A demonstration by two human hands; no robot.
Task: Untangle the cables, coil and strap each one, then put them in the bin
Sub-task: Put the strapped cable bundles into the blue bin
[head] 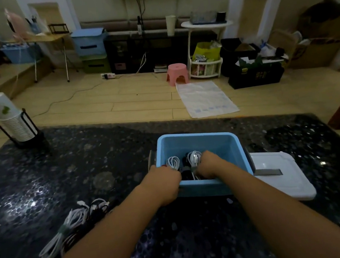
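1. While both hands reached into the blue bin (196,141), the left hand (167,178) lay over the near-left rim with its fingers curled down inside; whether it gripped a cable or the rim could not be told
2. Its counterpart, the right hand (209,163), was curled inside the bin on a white coiled cable (194,157), apparently seating it upright among the others
3. Beside that coil stood a second white coil (173,162), with dark coils (186,170) between and below; standing them on edge probably saved room
4. On the dark speckled table (62,175), left of the bin and well apart from it, lay a strapped bundle of white and dark cables (70,230), judged to be waiting for the bin
5. Just right of the bin, touching it, rested a white lid (283,178), set aside so the opening stayed free
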